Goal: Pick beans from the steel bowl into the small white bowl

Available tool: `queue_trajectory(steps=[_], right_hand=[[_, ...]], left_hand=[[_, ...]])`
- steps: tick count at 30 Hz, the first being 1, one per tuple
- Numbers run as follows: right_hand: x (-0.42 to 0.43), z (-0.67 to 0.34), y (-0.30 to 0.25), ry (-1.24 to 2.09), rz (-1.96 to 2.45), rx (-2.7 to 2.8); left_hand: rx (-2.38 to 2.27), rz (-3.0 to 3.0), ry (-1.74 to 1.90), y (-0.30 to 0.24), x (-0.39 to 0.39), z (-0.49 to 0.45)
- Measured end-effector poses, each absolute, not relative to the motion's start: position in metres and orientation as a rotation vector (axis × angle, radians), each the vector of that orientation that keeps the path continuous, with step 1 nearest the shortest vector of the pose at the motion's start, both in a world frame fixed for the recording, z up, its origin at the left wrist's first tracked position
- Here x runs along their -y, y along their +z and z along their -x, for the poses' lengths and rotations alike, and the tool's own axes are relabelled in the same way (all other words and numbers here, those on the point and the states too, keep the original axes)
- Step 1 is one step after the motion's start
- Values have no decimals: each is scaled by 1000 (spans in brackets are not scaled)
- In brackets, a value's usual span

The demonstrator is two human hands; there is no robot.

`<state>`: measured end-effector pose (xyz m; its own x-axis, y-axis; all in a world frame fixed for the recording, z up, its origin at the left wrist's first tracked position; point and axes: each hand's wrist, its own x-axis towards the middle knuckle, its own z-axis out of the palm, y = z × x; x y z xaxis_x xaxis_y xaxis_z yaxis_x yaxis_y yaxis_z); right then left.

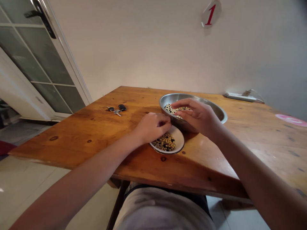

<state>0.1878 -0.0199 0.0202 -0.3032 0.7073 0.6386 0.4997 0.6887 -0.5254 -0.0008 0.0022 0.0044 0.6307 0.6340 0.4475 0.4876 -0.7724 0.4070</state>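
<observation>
My left hand hangs just above a small white dish with a dark rim, its fingers curled together. Whatever those fingers may hold is hidden. Yellow soybeans and some black beans fill the dish's lower part. My right hand reaches over a steel bowl, with its fingers resting on a mix of pale and dark beans. The dish stands against the bowl's near side on a wooden table.
A set of keys with a black fob lies on the table to the left. A white power strip sits at the far edge by the wall, and a pink sticker marks the right side. A glazed door stands at the left.
</observation>
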Motion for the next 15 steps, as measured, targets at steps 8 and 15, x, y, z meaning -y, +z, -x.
queue_trajectory(steps=[8,15], right_hand=[[14,-191,21,216,969,2089],[15,-191,21,334,982,2048]], left_hand=[[-911,-2631,855,2,-2,0],[-956,-2668,917,2,-3,0]])
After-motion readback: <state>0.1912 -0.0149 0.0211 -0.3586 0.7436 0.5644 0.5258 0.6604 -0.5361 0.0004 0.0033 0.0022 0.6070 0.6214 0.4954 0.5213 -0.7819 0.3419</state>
